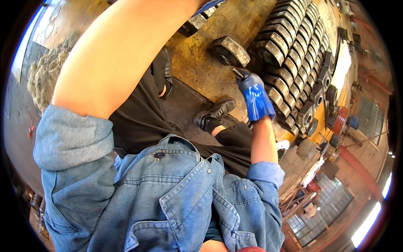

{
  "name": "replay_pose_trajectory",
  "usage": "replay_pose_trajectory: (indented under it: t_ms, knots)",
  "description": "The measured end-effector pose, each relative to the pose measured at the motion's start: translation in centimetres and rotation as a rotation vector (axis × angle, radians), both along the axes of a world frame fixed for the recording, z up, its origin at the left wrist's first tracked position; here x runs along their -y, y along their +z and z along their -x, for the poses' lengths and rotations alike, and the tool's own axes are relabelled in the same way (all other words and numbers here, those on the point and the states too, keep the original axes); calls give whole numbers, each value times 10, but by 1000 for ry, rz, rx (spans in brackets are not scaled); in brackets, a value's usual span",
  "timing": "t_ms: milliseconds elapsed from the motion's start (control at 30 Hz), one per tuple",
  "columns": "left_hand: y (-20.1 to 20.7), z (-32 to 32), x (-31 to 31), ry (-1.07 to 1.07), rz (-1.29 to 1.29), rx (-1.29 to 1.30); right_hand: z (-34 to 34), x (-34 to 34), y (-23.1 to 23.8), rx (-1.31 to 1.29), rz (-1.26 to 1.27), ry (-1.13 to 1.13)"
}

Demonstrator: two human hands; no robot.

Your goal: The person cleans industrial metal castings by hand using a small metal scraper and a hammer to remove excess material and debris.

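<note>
My right hand (252, 89), in a blue coated glove with dark fingers, is closed around a short metal rod (238, 73). The rod's tip sticks out just below a loose, thick steel block (230, 49) with rounded hollows; I cannot tell whether they touch. My left arm reaches up across the view. Only a blue glove edge of my left hand (208, 6) shows at the upper edge, with its fingers out of view. Close below it lies another dark metal block (193, 26).
Long rows of stacked steel blocks (289, 54) rise right beside my right hand. Bearing-like housings (325, 77) line their far side. My black shoes (216, 112) stand on the stained floor by a dark plate (189, 94). A fibrous heap (48, 73) lies at the left.
</note>
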State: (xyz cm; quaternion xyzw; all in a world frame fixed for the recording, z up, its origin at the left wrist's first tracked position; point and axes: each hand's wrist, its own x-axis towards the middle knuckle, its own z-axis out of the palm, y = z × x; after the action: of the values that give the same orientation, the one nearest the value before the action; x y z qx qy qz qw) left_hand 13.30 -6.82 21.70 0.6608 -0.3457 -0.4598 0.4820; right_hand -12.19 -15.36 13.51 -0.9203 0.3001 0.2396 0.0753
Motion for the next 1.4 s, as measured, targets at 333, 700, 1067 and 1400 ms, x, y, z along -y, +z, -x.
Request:
replay_pose_trajectory:
  t_ms: [333, 700, 1067, 1400]
  knots:
    - [-12, 28, 23, -492, -143, 690, -29, 9, 18, -156, -108, -93]
    - [-80, 138, -9, -723, -435, 1097, -18, -29, 14, -202, -318, -254]
    - [-75, 136, 12, -710, -431, 1094, 68, 70, 106, 300, -365, -316]
    - [-80, 143, 4, -660, -204, 1210, 343, 118, 41, -308, -17, -437]
